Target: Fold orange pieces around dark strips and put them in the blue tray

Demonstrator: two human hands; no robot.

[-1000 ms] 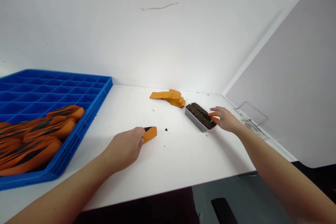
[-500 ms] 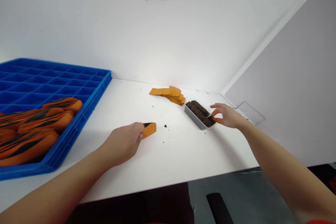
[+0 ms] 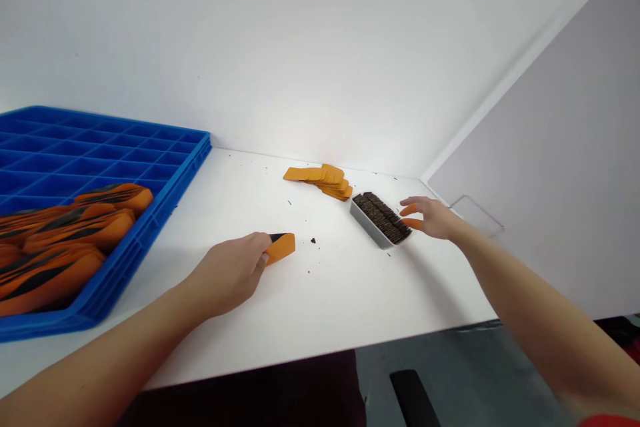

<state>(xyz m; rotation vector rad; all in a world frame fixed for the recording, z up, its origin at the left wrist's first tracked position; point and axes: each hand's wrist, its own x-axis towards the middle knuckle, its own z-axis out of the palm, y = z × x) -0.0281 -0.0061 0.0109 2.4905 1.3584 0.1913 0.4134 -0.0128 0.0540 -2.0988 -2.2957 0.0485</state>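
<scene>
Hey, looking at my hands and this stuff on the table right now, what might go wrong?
The right hand is right by the metal box; a bump might spill the tightly packed dark pieces.
Dark crumbs lie near the orange-and-black piece in your left hand, so they could perhaps dirty it.
The fanned orange stack might slide if nudged.

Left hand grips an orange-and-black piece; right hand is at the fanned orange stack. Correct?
No: head view shows the right hand at the gray tray of dark strips, not the orange stack. Left hand grips the orange-and-black piece.
</scene>
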